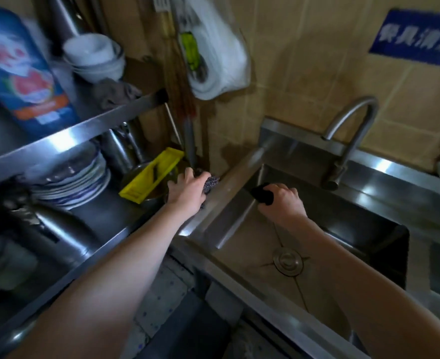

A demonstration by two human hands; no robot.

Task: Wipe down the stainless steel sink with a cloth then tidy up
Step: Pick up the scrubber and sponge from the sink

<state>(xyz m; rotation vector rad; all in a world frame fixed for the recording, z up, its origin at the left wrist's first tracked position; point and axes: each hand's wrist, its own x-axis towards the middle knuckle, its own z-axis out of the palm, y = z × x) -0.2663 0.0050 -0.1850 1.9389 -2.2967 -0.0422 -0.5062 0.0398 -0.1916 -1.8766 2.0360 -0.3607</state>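
Observation:
The stainless steel sink [242, 203] fills the right half of the view, with a round drain [288, 260] in its floor and a curved tap [348, 141] behind it. My left hand [187, 191] reaches past the sink's left rim and grips a grey steel-wool scourer [211, 183] at the wall. My right hand [282, 203] is inside the basin at its back left corner, fingers curled round a dark cloth [262, 195] pressed against the sink wall.
A steel shelf unit [66, 136] stands left of the sink with stacked plates [79, 182], a yellow slicer [152, 174], pots and white bowls [94, 57]. A white plastic bag [213, 55] and utensils hang on the tiled wall. A blue sign [418, 40] is at upper right.

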